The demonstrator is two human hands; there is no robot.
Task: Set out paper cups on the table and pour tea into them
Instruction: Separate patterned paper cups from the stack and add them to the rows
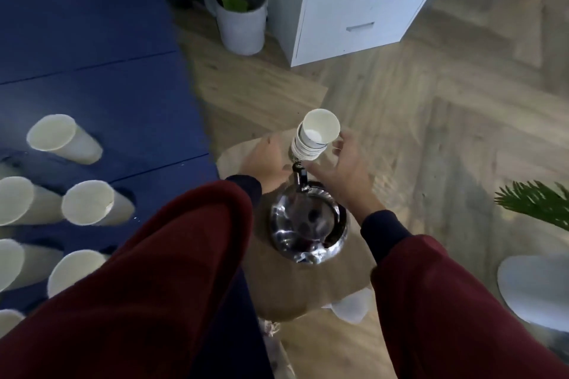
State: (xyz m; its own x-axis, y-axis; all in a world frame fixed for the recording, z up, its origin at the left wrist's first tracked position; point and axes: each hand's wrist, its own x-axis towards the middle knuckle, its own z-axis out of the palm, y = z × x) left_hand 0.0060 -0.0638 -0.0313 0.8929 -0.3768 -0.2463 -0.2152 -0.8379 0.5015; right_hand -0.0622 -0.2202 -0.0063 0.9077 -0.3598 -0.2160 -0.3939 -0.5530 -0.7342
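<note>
Navy blue surface point(92, 40) carrying pale cream paper cups point(83, 203). Cup stack point(317, 135) is white with a thin blue band below the rim. Teapot point(308, 224) is mirror-bright silver with a black fitting. Sleeves point(154, 286) are dark maroon over navy cuffs. Floor point(431, 101) is light brown wood grain laid in herringbone. Cabinet point(354, 3) is white with grey handles. Planter point(241, 24) is pale grey and holds a green leaf.

Herringbone wood floor point(431, 108), white cabinet point(348, 6) with 2 drawer handles, pale planter point(243, 28) beside.
</note>
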